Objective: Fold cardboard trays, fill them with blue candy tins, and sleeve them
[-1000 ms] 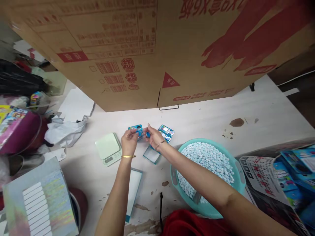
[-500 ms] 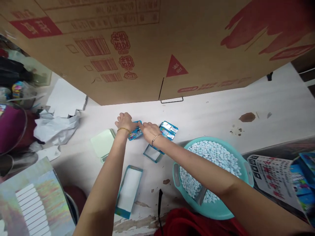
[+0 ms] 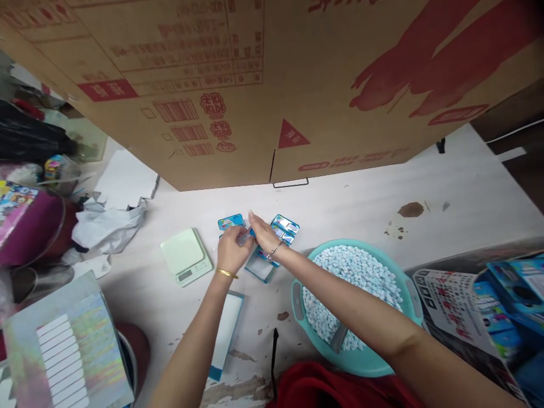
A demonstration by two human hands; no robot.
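At ctr of frame, the sm. blue piece (image 3: 252,232) is best steadied w/ light, even pressure btwn the curled left hand (image 3: 232,249) & straight-fingered right hand (image 3: 266,237), though any pinch can't be confirmed.

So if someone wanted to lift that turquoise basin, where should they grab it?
I'd grip the turquoise basin by both side handles, one hand from the left, one from the right. They jut from opposite sides of the rim, and the left one has an opening for fingers. The heaped pale pieces suggest keeping it level.
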